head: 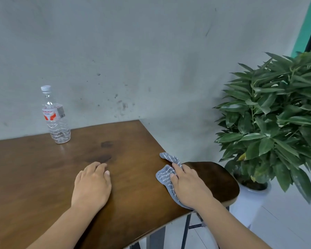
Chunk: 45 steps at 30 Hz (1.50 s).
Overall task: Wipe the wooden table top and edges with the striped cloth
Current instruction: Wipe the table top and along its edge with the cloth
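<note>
Head view: striped cloth (166, 174) under right hand (189, 186) fingers (177, 168) (table edge).

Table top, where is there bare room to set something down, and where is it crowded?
The wooden table shows bare wood left of the left hand, and between the water bottle and both hands. It is crowded at the right edge, where the right hand presses the striped cloth, close to the plant.
</note>
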Available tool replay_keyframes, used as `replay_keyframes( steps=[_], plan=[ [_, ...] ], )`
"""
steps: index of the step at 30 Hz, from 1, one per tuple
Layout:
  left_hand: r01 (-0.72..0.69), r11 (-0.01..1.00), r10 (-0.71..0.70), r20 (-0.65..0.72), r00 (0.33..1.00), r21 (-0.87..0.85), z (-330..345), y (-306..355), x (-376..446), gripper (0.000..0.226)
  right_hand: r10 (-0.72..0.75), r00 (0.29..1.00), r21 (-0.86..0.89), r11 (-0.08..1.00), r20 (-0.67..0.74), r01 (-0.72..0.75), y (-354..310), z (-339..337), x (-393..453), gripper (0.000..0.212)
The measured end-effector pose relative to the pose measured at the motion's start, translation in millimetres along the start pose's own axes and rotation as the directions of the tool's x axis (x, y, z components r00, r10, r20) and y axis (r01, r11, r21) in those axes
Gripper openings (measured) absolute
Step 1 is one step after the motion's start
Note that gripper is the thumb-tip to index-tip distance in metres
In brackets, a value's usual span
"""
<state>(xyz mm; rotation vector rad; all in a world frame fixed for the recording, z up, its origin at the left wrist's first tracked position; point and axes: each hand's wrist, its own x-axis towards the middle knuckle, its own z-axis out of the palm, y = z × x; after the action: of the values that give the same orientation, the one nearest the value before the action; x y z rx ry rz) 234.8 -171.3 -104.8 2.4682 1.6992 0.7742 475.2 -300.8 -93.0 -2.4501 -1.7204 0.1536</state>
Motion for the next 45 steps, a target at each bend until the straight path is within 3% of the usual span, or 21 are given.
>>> replay_keyframes(
  steps=[5, 11, 17, 20, 24, 28, 30, 32, 35, 37, 39, 41, 42, 43, 45],
  plan=[
    [-0.047, 0.998, 0.047, -0.005, 0.999, -0.042, 8, 6, 31, 0.036, 0.013, 0.999, -0.093, 0.995, -0.049, -0.017, 3, 2, 0, 0.046],
    [-0.110, 0.991, 0.114, 0.039, 0.993, -0.076, 20, 10, 65, 0.039, 0.112, 0.972, -0.004, 0.993, -0.205, -0.115, 1, -9, -2, 0.035],
    [-0.179, 0.977, 0.184, 0.034, 0.982, -0.119, 28, 9, 89, 0.037, 0.184, 0.935, -0.047, 0.977, -0.304, -0.208, 3, -13, 9, 0.043],
    [-0.187, 0.976, 0.192, 0.035, 0.981, -0.114, 32, 4, 98, 0.035, 0.194, 0.948, -0.098, 0.969, -0.253, -0.225, 1, -17, 17, 0.061],
    [-0.181, 0.976, 0.182, -0.006, 0.983, -0.119, 37, 0, 111, 0.028, 0.141, 0.963, -0.126, 0.977, -0.228, -0.173, 4, -16, 33, 0.048],
    [-0.153, 0.983, 0.149, -0.038, 0.988, -0.098, 41, 6, 117, 0.034, -0.012, 0.976, -0.231, 0.972, -0.217, -0.039, 1, -20, 75, 0.078],
    [-0.131, 0.987, 0.125, -0.066, 0.990, -0.092, 42, 9, 120, 0.046, -0.002, 0.991, -0.214, 0.977, -0.133, -0.026, 3, -22, 103, 0.058],
    [-0.127, 0.990, 0.120, -0.086, 0.989, -0.070, 43, 11, 126, 0.052, -0.021, 0.992, -0.043, 0.999, -0.122, 0.016, 3, -34, 130, 0.037],
    [-0.092, 0.994, 0.087, -0.082, 0.993, -0.056, 47, 14, 142, 0.047, 0.067, 0.972, 0.450, 0.892, -0.227, 0.044, 5, -58, 189, 0.051],
    [-0.069, 0.996, 0.065, -0.070, 0.995, -0.054, 50, 20, 151, 0.035, 0.154, 0.969, 0.668, 0.744, -0.194, 0.016, -3, -71, 242, 0.057],
    [-0.055, 0.997, 0.054, -0.040, 0.998, -0.044, 56, 28, 161, 0.028, 0.195, 0.974, 0.855, 0.519, -0.113, -0.005, -17, -82, 292, 0.061],
    [-0.045, 0.998, 0.044, -0.019, 0.999, -0.039, 64, 35, 171, 0.029, 0.196, 0.980, 0.956, 0.292, -0.039, -0.021, -32, -89, 333, 0.064],
    [-0.031, 0.999, 0.030, -0.013, 0.999, -0.040, 67, 38, 177, 0.029, 0.189, 0.980, 0.970, 0.241, -0.067, 0.020, -39, -88, 350, 0.062],
    [-0.014, 0.999, 0.014, -0.008, 1.000, -0.044, 71, 40, 183, 0.029, 0.187, 0.971, 0.959, 0.267, -0.147, 0.094, -46, -87, 363, 0.059],
    [0.000, 0.999, 0.000, 0.003, 1.000, -0.045, 77, 46, 195, 0.030, 0.171, 0.935, 0.868, 0.452, -0.310, 0.205, -54, -73, 382, 0.046]
  ],
)
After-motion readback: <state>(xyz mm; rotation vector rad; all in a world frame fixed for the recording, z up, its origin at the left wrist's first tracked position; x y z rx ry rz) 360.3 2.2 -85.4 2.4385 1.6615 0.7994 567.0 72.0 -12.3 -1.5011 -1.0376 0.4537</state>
